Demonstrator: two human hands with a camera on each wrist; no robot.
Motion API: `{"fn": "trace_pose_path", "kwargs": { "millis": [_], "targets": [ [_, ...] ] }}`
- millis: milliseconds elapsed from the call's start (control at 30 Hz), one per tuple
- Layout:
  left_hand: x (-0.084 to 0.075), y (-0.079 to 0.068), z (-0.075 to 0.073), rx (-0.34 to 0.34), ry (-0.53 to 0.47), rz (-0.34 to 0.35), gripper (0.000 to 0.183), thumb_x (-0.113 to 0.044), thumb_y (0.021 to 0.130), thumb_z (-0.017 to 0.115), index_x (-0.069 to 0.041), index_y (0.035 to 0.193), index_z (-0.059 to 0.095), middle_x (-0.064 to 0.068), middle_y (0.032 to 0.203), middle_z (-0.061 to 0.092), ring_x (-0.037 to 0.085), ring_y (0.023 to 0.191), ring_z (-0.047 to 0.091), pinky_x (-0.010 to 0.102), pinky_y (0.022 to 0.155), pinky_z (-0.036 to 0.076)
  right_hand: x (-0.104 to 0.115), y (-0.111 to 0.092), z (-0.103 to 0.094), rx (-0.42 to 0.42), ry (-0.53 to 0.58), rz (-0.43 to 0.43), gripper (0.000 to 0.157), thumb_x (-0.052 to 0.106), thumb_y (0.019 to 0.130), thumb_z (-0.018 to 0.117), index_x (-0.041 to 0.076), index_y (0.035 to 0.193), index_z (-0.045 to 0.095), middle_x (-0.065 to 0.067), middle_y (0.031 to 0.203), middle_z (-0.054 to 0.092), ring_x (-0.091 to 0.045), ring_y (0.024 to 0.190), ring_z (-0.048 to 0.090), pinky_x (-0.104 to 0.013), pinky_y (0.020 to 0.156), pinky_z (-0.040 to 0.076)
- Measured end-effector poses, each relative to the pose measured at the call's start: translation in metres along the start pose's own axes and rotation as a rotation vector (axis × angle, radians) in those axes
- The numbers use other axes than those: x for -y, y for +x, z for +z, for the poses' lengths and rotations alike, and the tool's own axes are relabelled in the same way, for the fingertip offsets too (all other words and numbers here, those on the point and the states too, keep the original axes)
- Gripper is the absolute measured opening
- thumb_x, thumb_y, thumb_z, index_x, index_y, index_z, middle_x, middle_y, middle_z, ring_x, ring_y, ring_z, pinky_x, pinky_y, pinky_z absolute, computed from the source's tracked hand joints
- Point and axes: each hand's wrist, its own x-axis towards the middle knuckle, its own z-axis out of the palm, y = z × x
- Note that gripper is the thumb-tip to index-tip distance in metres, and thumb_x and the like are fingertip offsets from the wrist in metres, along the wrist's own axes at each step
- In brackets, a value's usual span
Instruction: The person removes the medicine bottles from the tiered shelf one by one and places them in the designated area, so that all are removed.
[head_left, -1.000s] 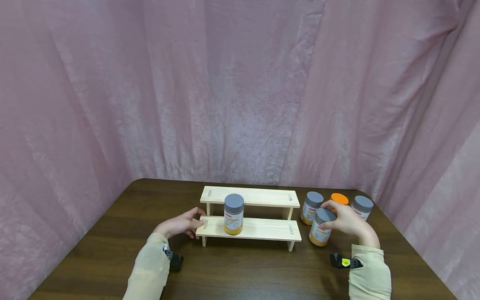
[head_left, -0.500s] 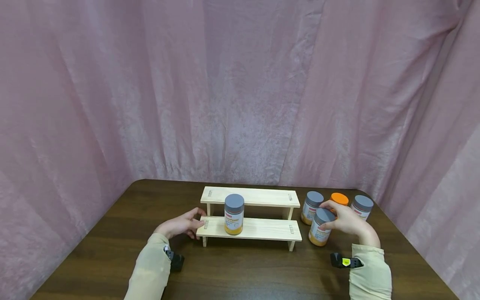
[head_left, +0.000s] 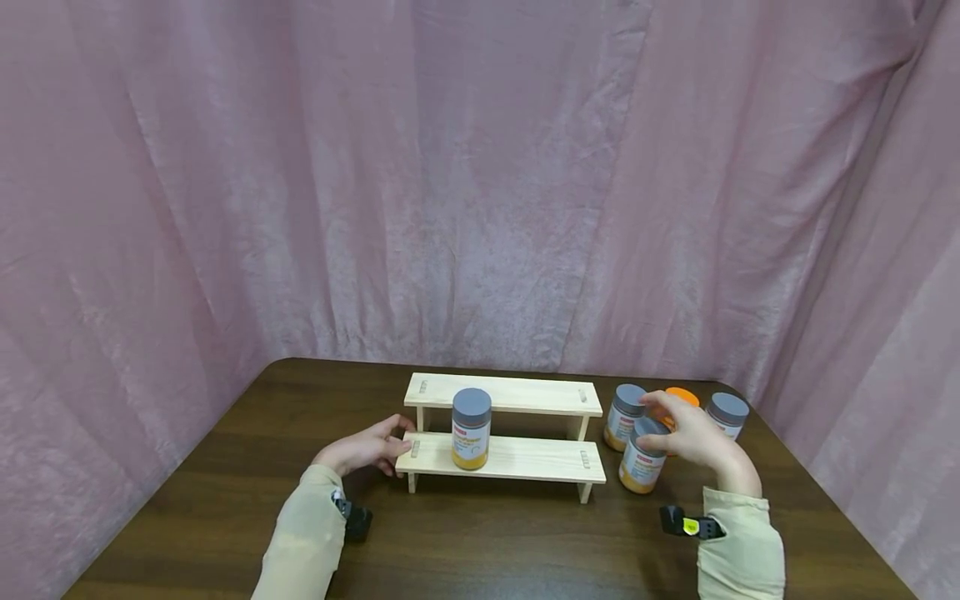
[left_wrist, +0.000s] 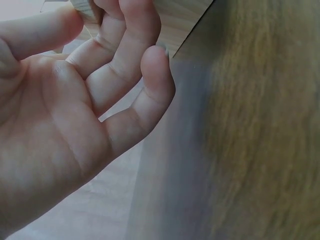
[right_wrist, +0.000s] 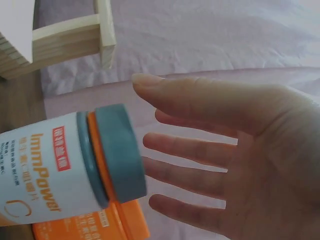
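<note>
With its thumb and curled fingers, my left hand (head_left: 367, 447) grips the left end of the lower plank of a two-tier wooden shelf (head_left: 536, 457). The left wrist view shows the thumb against the plank's edge (left_wrist: 88, 11). A supplement bottle (head_left: 471, 433) with a grey cap and white label stands upright on the lower tier. Over at the right, my right hand (head_left: 693, 433) hovers with spread fingers above another grey-capped bottle (head_left: 641, 462). In the right wrist view, a gap shows between the fingertips and this bottle's cap (right_wrist: 120, 152).
Behind the right hand stand a grey-capped bottle (head_left: 621, 421), an orange-capped one (head_left: 681, 396) partly hidden by the hand, and another grey-capped one (head_left: 727, 410). The upper tier (head_left: 517, 392) bears nothing. Pink curtains (head_left: 480, 183) hang behind the brown table (head_left: 480, 542).
My right hand has let go of the front right bottle's cap and lifted slightly, its fingers spreading. My left hand keeps its grip on the shelf.
</note>
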Motion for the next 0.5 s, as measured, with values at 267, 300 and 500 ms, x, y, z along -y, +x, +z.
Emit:
{"fn": "trace_pose_path", "kwargs": {
  "millis": [267,300,500],
  "targets": [
    [0.000,0.000,0.001,0.014,-0.015,-0.009,0.041,-0.020,0.100,0.051,0.001,0.129,0.031,0.005,0.087,0.067,0.017,0.072,0.064,0.032,0.068,0.049,0.015,0.000,-0.001,-0.135,-0.053,-0.044,0.056,0.022,0.086,0.074,0.000,0.131,0.050,-0.024,0.133,0.051,-0.047,0.123,0.048,-0.062,0.096,0.041],
    [-0.001,-0.001,0.001,0.016,-0.017,-0.006,0.041,-0.020,0.100,0.051,0.001,0.129,0.030,0.005,0.087,0.067,0.017,0.072,0.064,0.032,0.067,0.049,0.016,0.001,0.000,-0.152,-0.050,-0.058,0.055,0.022,0.086,0.073,0.000,0.131,0.050,-0.023,0.134,0.050,-0.046,0.124,0.048,-0.062,0.097,0.041],
    [-0.002,-0.001,0.001,0.013,-0.021,-0.002,0.041,-0.020,0.100,0.051,0.001,0.129,0.031,0.004,0.086,0.067,0.017,0.071,0.064,0.032,0.067,0.049,0.027,0.008,0.009,-0.179,-0.024,-0.098,0.052,0.016,0.089,0.070,0.001,0.133,0.049,-0.023,0.139,0.044,-0.045,0.127,0.045,-0.061,0.098,0.041]
  ]
}}
